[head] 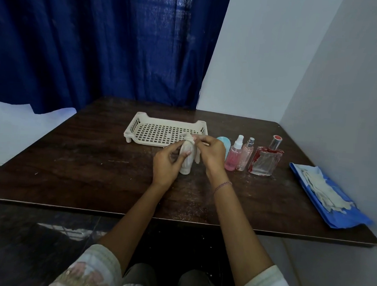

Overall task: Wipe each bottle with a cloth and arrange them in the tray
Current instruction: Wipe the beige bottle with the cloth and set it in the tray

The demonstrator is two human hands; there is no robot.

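Both hands (166,163) around cloth-wrapped white bottle (185,164), cream tray (140,122) bare.

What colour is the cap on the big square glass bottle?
Red top on a silver collar, on the square clear glass bottle; head view.

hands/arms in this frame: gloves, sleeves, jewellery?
Both hands bare, no gloves. Left hand and forearm carry nothing. Right hand has a thin beaded bracelet at the wrist. Sleeves end near the elbows: pale cream fabric with a faded floral print and ribbed cuffs.

tray (165,131) floor empty | bottles (246,153) crowd right | table (84,159) left clear
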